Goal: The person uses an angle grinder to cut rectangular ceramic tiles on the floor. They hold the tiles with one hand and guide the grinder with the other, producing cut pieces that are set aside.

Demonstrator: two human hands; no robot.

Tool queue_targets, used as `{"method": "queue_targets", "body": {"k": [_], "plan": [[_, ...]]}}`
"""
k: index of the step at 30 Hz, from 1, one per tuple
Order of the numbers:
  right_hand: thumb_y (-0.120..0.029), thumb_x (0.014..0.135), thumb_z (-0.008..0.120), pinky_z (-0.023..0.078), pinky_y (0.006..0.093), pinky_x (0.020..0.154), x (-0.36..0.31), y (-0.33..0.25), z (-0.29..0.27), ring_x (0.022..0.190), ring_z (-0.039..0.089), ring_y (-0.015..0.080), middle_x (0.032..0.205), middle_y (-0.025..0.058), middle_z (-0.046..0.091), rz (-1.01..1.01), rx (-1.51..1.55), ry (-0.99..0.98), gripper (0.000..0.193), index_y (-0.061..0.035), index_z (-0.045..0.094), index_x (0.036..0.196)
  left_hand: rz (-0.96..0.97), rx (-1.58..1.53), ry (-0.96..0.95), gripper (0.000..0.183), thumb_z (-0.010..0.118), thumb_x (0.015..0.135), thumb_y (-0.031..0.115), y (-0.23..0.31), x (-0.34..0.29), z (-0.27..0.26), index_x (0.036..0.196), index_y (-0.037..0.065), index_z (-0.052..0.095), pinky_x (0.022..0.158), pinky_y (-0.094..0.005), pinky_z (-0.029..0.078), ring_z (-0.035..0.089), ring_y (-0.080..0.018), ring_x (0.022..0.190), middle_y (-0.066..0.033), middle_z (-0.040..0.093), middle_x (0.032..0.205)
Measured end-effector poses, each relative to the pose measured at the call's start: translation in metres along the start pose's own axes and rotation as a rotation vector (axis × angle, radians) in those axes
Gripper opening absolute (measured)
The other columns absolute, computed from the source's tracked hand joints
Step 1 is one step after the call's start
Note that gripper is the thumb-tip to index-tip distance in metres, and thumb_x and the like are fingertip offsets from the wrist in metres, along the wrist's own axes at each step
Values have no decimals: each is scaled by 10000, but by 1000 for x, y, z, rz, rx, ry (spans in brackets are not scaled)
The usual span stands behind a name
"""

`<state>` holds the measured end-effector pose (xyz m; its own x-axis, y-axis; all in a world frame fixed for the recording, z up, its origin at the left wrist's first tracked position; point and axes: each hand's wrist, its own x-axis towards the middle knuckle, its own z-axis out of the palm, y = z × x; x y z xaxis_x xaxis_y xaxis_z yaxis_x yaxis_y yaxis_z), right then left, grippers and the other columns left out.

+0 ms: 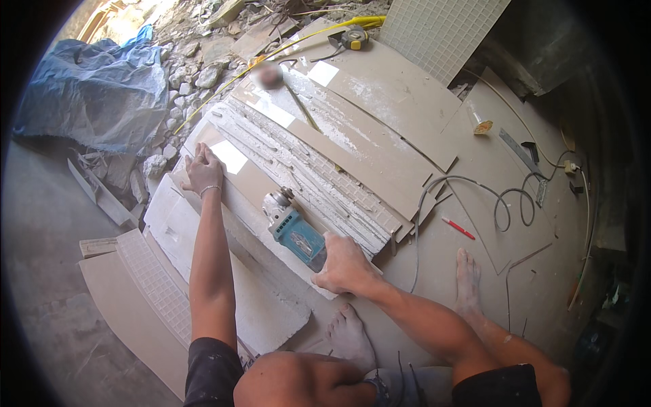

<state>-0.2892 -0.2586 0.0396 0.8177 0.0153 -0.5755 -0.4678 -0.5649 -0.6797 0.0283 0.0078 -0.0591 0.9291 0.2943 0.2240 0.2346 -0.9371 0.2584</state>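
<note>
My right hand (347, 264) is closed round the rear body of a teal angle grinder (298, 237). The grinder's metal head points away from me, over a narrow tile strip (249, 182); its disc cannot be made out. My left hand (202, 169) presses on the strip's far end, fingers laid on it, a thin bracelet at the wrist. Beneath lies a dusty stack of tiles with a white, grooved surface (325, 180). Pale thick slabs (234, 278) lie beside it, under my left forearm.
Rubble (196, 78) and a blue tarp (95, 95) lie far left. A tape measure (354, 39) trails its yellow blade across the back. A cable (468, 180) coils right of the stack, near a red pen (458, 228), a metal square (521, 150) and my bare feet (351, 336).
</note>
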Motion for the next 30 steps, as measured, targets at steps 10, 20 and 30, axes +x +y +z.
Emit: {"method": "queue_targets", "body": {"k": [10,20,30], "plan": [[-122,740,846,612,503,1023,-27,4,-16,1115,752,521,1092,373,752,27,33,-61,533,117,649,1173,9,2,-1,425,528,1133,470,0,0,0,1493,364,727,1248,-825,127,451,-238,1616,215,567,1659],[-198,716,874,609,498,994,-42,31,-8,1088,751,514,1043,347,764,12,34,-27,561,112,671,1137,11,8,-1,440,529,1130,481,-2,2,2,1517,369,707,1243,-835,119,441,-237,1623,210,570,1657],[-173,724,853,616,509,989,-32,19,-8,1078,754,527,1042,374,752,1,40,-17,557,135,645,1138,20,0,4,444,529,1128,478,-3,3,3,1519,362,707,1258,-814,114,434,-233,1627,217,563,1662]]}}
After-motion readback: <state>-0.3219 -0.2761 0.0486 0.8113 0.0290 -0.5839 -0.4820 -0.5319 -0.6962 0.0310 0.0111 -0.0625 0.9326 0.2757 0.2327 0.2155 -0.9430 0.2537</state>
